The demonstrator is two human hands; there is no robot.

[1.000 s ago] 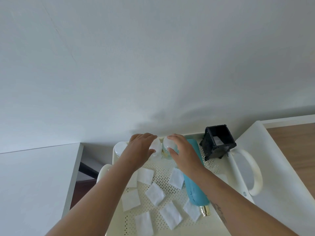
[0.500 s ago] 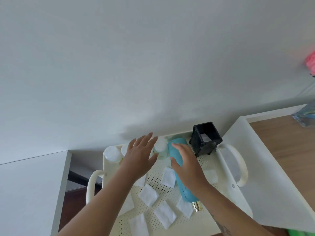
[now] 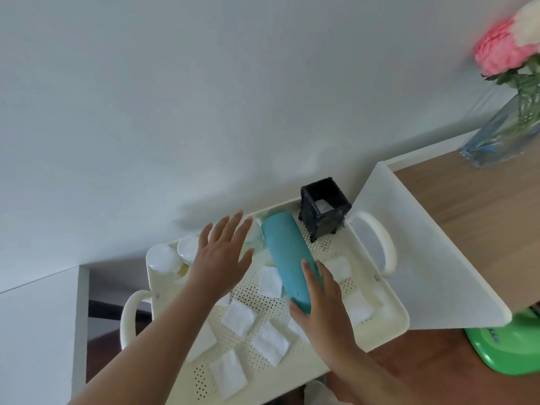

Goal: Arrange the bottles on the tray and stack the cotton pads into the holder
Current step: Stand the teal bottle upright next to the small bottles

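Note:
A cream perforated tray (image 3: 388, 323) with two loop handles holds everything. A teal bottle (image 3: 283, 252) lies on its side across the tray's middle. My right hand (image 3: 324, 314) grips its near end, thumb on the left and fingers over the right side. My left hand (image 3: 219, 258) hovers with spread fingers above the tray's back. Two white-capped bottles (image 3: 163, 257) stand at the back left corner, and a clear bottle (image 3: 257, 233) is partly hidden behind my left fingers. A black square holder (image 3: 324, 213) at the back right has one pad inside. Several square cotton pads (image 3: 238, 317) lie scattered on the tray.
A white panel (image 3: 423, 258) leans over the tray's right handle. Behind it is a wooden tabletop (image 3: 482, 206) with a glass vase (image 3: 502, 135) of pink flowers. A green object (image 3: 508, 346) lies at the lower right. A white cabinet (image 3: 35, 331) stands to the left.
Both hands have let go of the small white-capped bottles at the back. My left hand has opened and lifted; my right hand has slid down to the teal bottle's near end. The view has swung right.

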